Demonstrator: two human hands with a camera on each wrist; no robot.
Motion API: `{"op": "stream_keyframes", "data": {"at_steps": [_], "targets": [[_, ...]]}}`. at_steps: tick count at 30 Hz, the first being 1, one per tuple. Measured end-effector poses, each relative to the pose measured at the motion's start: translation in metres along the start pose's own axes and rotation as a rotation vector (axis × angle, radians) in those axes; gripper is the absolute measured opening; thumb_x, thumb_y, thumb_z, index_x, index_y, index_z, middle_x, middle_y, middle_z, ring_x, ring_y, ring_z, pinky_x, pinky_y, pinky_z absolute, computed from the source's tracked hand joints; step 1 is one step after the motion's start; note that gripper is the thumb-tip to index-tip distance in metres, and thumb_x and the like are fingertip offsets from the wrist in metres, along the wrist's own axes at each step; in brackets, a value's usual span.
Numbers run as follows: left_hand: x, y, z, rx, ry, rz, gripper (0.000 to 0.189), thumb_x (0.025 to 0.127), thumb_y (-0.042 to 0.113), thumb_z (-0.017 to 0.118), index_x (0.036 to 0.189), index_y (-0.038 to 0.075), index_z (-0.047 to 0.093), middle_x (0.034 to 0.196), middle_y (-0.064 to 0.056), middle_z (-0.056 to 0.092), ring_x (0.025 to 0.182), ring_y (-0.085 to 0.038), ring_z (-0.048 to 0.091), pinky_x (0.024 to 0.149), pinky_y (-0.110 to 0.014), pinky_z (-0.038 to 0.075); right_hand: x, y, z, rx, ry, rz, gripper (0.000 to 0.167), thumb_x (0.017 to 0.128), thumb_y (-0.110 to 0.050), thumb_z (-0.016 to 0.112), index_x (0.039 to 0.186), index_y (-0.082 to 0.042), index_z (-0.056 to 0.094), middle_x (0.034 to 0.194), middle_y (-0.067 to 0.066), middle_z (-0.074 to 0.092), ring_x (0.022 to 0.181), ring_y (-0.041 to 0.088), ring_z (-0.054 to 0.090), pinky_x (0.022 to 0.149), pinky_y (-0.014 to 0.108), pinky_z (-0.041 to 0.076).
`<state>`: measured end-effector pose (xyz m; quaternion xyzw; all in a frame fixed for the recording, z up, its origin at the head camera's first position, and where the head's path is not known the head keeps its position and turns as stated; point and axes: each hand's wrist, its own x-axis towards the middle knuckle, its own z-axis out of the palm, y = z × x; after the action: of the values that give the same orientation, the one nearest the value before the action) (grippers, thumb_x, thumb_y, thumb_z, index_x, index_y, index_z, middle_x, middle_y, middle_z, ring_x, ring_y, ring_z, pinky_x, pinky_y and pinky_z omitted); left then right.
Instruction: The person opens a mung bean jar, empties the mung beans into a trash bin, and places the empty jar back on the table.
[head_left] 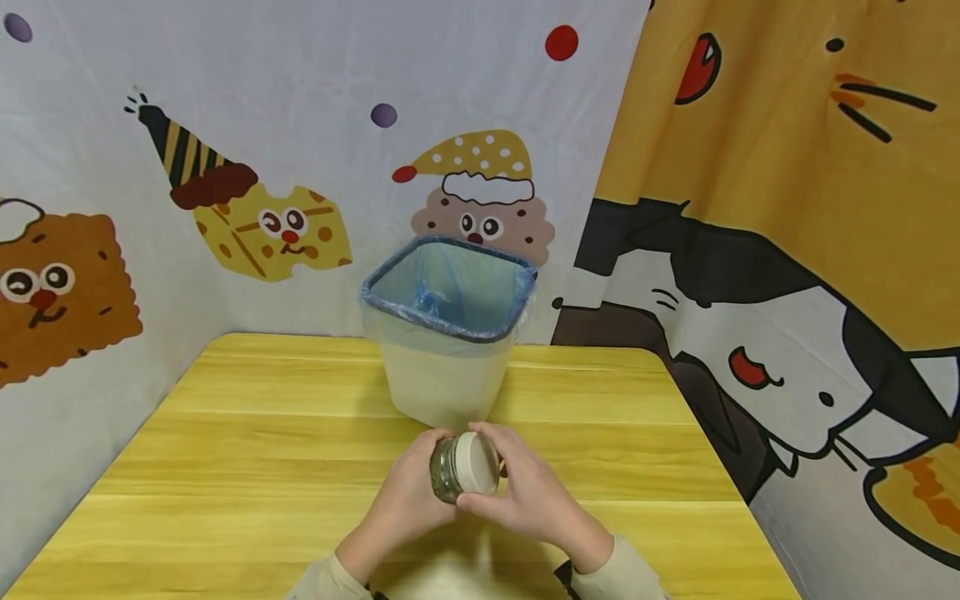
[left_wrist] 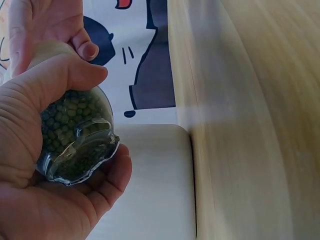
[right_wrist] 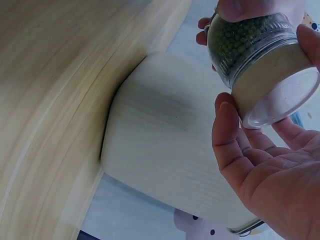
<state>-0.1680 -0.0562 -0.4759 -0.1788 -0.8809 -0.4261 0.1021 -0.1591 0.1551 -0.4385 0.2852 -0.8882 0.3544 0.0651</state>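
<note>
A small glass jar [head_left: 444,473] is held tilted on its side above the front part of the table, with a pale lid [head_left: 477,463] facing right. Green beans, apparently mung beans [left_wrist: 70,117], show through its glass in both wrist views. My left hand [head_left: 411,487] grips the jar's body, thumb on one side and fingers curled round the other. Around the lid's edge, my right hand [head_left: 538,496] holds with thumb and fingertips. The lid sits on the jar's mouth in the right wrist view. The palm side of my right hand is hidden in the head view.
Just beyond the hands stands a whitish bin [head_left: 446,379] lined with a blue plastic bag [head_left: 480,279]. It rests on a yellow wood-grain table [head_left: 247,433]. Cartoon-printed curtains [head_left: 300,67] hang behind the table and along its sides.
</note>
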Motion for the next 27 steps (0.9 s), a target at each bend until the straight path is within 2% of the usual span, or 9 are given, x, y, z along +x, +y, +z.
{"op": "stream_keyframes", "data": {"at_steps": [4, 11, 17, 21, 27], "targets": [[0.0, 0.0, 0.0, -0.017, -0.002, -0.017, 0.091, 0.057, 0.013, 0.1, 0.137, 0.002, 0.058, 0.122, -0.006, 0.071, 0.104, -0.02, 0.07, 0.089, -0.037, 0.063, 0.0, 0.002, 0.0, -0.011, 0.015, -0.023, 0.085, 0.089, -0.042, 0.087, 0.158, -0.014, 0.047, 0.151, 0.009, 0.059, 0.106, 0.015, 0.065, 0.081, 0.032, 0.061], [0.001, -0.001, 0.001, -0.037, -0.011, -0.077, 0.092, 0.058, 0.016, 0.102, 0.138, 0.004, 0.059, 0.119, -0.005, 0.072, 0.102, -0.017, 0.069, 0.087, -0.034, 0.061, 0.0, 0.001, -0.001, 0.004, 0.026, -0.007, 0.087, 0.088, -0.041, 0.088, 0.159, -0.013, 0.046, 0.152, 0.011, 0.058, 0.108, 0.016, 0.064, 0.081, 0.033, 0.062], [0.0, -0.003, 0.0, -0.063, 0.008, -0.129, 0.09, 0.057, 0.018, 0.102, 0.136, 0.007, 0.06, 0.115, -0.004, 0.074, 0.101, -0.016, 0.069, 0.089, -0.037, 0.062, 0.0, 0.004, -0.004, 0.043, 0.059, 0.012, 0.087, 0.089, -0.04, 0.088, 0.16, -0.014, 0.045, 0.145, 0.008, 0.062, 0.1, 0.011, 0.063, 0.081, 0.031, 0.062], [-0.001, -0.006, -0.001, -0.08, 0.02, -0.144, 0.091, 0.057, 0.02, 0.102, 0.136, 0.007, 0.06, 0.114, -0.004, 0.074, 0.101, -0.017, 0.07, 0.089, -0.038, 0.062, 0.0, 0.007, -0.009, 0.076, 0.083, 0.024, 0.09, 0.089, -0.037, 0.088, 0.161, -0.008, 0.043, 0.138, 0.007, 0.064, 0.093, 0.011, 0.062, 0.079, 0.03, 0.061], [-0.002, -0.007, -0.003, -0.098, 0.046, -0.159, 0.09, 0.059, 0.021, 0.102, 0.136, 0.007, 0.059, 0.117, -0.006, 0.075, 0.105, -0.02, 0.072, 0.092, -0.042, 0.061, -0.001, 0.014, -0.018, 0.072, 0.093, 0.101, 0.089, 0.09, -0.038, 0.087, 0.161, -0.007, 0.044, 0.132, 0.007, 0.065, 0.086, 0.011, 0.061, 0.071, 0.028, 0.058]]}}
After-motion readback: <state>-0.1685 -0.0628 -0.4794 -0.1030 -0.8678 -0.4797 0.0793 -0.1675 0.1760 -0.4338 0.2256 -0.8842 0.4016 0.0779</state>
